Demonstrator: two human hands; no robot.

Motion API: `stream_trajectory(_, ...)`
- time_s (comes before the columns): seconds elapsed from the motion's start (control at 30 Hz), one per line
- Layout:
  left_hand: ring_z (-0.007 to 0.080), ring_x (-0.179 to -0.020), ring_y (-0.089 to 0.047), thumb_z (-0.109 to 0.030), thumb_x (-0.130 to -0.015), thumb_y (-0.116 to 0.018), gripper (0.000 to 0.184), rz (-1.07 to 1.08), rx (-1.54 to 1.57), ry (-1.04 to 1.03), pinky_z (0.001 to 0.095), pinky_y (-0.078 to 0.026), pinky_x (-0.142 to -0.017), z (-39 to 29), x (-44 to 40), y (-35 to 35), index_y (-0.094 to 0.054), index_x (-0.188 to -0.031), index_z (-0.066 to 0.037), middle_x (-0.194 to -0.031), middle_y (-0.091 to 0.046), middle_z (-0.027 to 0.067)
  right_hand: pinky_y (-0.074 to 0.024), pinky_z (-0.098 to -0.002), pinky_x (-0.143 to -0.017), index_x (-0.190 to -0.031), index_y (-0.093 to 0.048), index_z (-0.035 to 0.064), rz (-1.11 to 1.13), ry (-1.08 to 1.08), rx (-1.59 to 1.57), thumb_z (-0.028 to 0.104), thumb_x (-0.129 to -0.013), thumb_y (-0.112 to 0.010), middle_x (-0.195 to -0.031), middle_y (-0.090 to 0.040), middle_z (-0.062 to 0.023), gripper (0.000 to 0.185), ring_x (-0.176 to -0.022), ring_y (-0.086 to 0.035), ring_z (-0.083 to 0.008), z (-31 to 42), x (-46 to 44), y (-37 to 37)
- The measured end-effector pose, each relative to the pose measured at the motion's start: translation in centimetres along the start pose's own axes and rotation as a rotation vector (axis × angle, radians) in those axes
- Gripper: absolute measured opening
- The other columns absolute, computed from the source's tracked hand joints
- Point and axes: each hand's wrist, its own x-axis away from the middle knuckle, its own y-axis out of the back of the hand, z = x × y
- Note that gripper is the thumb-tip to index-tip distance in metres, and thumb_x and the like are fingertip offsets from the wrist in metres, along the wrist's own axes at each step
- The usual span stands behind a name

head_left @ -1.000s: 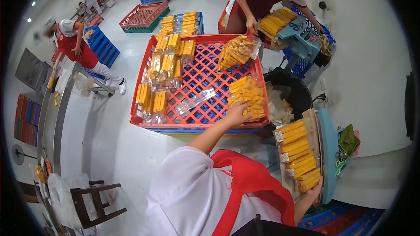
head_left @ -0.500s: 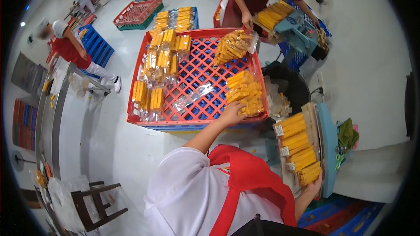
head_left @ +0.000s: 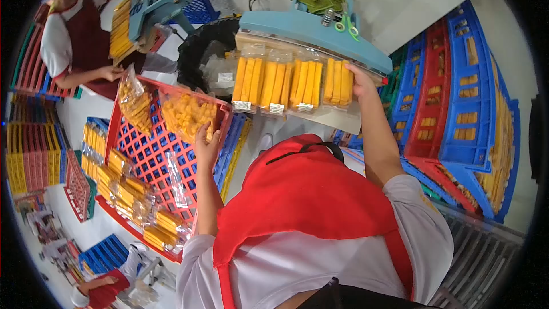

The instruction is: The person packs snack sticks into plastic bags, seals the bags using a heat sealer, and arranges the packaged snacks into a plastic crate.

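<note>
My left hand (head_left: 206, 143) is at the near edge of a clear bag of yellow sticks (head_left: 186, 115), its fingers bent against it; the bag lies in a red lattice crate (head_left: 150, 151). At the other side, my right hand (head_left: 361, 80) grips the end pack of yellow sticks (head_left: 337, 82), with the fingers partly hidden behind it. More labelled clear packs (head_left: 275, 83) stand in a row beside it, on the board along a blue-grey bag sealer (head_left: 314, 35).
A knotted bag of sticks (head_left: 135, 106) and several filled packs (head_left: 128, 191) share the crate. A co-worker (head_left: 86, 34) stands at another sealer (head_left: 160, 8). A black bin (head_left: 200, 51) sits between. Stacked blue and red crates (head_left: 457, 109) rise at right.
My view has turned to the right, so the sealer now sits ahead and the crate at left. My left hand stays at the bag and my right hand at the end pack.
</note>
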Motion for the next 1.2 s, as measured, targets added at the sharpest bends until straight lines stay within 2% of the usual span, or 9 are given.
stream_trajectory(0.3, 0.0255, -0.108, -0.044, -0.018, -0.077, -0.059, 0.038, 0.012, -0.185, -0.154, 0.0321, -0.033, -0.091, -3.8, -2.7, -0.8, -0.051, -0.109, 0.001, -0.113, -0.048, 0.0181, -0.0436, -0.0375, -0.082, -0.103, -0.052, 0.0026, 0.142, -0.115, -0.113, 0.017, -0.077, -0.058, -0.100, -0.057, -0.0097, 0.031, -0.092, -0.055, -0.0226, -0.4, 0.7, 1.5)
stream_trajectory(0.4, 0.0301, -0.108, -0.043, -0.018, -0.073, -0.062, 0.037, -0.034, -0.142, -0.193, 0.0339, -0.034, -0.091, -5.1, -3.4, -1.2, -0.054, -0.104, 0.000, -0.114, -0.046, 0.0189, -0.0439, -0.0353, -0.080, -0.105, -0.052, 0.0033, 0.041, 0.023, 0.252, 0.019, -0.075, -0.060, -0.102, -0.056, -0.0100, 0.035, -0.092, -0.055, -0.0228, 0.5, 0.5, 1.8)
stream_trajectory(0.47, 0.0298, -0.107, -0.044, -0.015, -0.073, -0.062, 0.035, -0.038, -0.201, -0.230, 0.0342, -0.034, -0.090, -5.7, -3.5, -1.4, -0.055, -0.104, 0.000, -0.113, -0.047, 0.0186, -0.0429, -0.0344, -0.080, -0.107, -0.052, 0.0050, -0.201, 0.105, 0.968, 0.021, -0.073, -0.060, -0.103, -0.055, -0.0119, 0.039, -0.092, -0.053, -0.0244, 1.0, -0.1, 2.0)
stream_trajectory(0.5, 0.0298, -0.107, -0.044, -0.015, -0.073, -0.062, 0.035, -0.036, -0.203, -0.228, 0.0342, -0.034, -0.090, -5.8, -3.6, -1.7, -0.055, -0.104, 0.000, -0.113, -0.047, 0.0186, -0.0429, -0.0344, -0.080, -0.107, -0.052, 0.0050, -0.201, 0.101, 0.967, 0.021, -0.073, -0.060, -0.103, -0.055, -0.0119, 0.039, -0.092, -0.053, -0.0244, 0.9, 1.0, 0.5)
stream_trajectory(0.57, 0.0296, -0.105, -0.045, -0.013, -0.073, -0.061, 0.034, 0.000, -0.175, -0.235, 0.0341, -0.036, -0.089, -6.2, -3.6, -2.2, -0.055, -0.104, 0.000, -0.113, -0.046, 0.0181, -0.0413, -0.0347, -0.082, -0.109, -0.052, 0.0075, -0.510, 0.601, 1.636, 0.027, -0.073, -0.059, -0.103, -0.054, -0.0146, 0.041, -0.094, -0.052, -0.0265, -0.1, 4.0, -5.0)
stream_trajectory(0.8, 0.0276, -0.102, -0.048, -0.013, -0.074, -0.061, 0.033, 0.048, -0.130, -0.243, 0.0322, -0.039, -0.085, -6.1, -4.0, -3.8, -0.056, -0.104, -0.001, -0.113, -0.046, 0.0188, -0.0268, -0.0427, -0.097, -0.120, -0.043, 0.0124, -0.640, 0.483, 1.672, 0.040, -0.075, -0.052, -0.131, -0.026, -0.0193, 0.054, -0.115, -0.032, -0.0395, -3.3, 3.6, -8.1)
stream_trajectory(0.93, 0.0287, -0.103, -0.047, -0.013, -0.073, -0.061, 0.035, 0.102, -0.051, -0.179, 0.0332, -0.038, -0.086, -5.5, -4.1, -4.3, -0.055, -0.105, -0.002, -0.114, -0.046, 0.0192, -0.0266, -0.0412, -0.097, -0.123, -0.039, 0.0143, -0.576, 0.550, 1.649, 0.038, -0.072, -0.055, -0.132, -0.022, -0.0220, 0.058, -0.117, -0.030, -0.0399, -3.5, 3.4, -6.1)
stream_trajectory(1.1, 0.0308, -0.105, -0.045, -0.014, -0.073, -0.062, 0.038, 0.036, -0.136, -0.315, 0.0355, -0.037, -0.088, -7.4, -4.3, -5.2, -0.052, -0.107, -0.002, -0.115, -0.045, 0.0206, -0.0307, -0.0418, -0.095, -0.125, -0.036, 0.0143, -0.449, 0.212, 1.591, 0.030, -0.059, -0.064, -0.133, -0.018, -0.0247, 0.074, -0.117, -0.031, -0.0407, -1.9, 3.3, -5.7)
stream_trajectory(1.2, 0.0314, -0.106, -0.045, -0.014, -0.073, -0.062, 0.037, 0.041, -0.120, -0.356, 0.0353, -0.037, -0.088, -8.1, -4.4, -5.9, -0.053, -0.107, -0.002, -0.115, -0.045, 0.0210, -0.0330, -0.0416, -0.093, -0.128, -0.032, 0.0152, -0.382, 0.208, 1.663, 0.027, -0.054, -0.069, -0.132, -0.023, -0.0235, 0.084, -0.115, -0.037, -0.0374, -1.2, 3.0, -4.5)
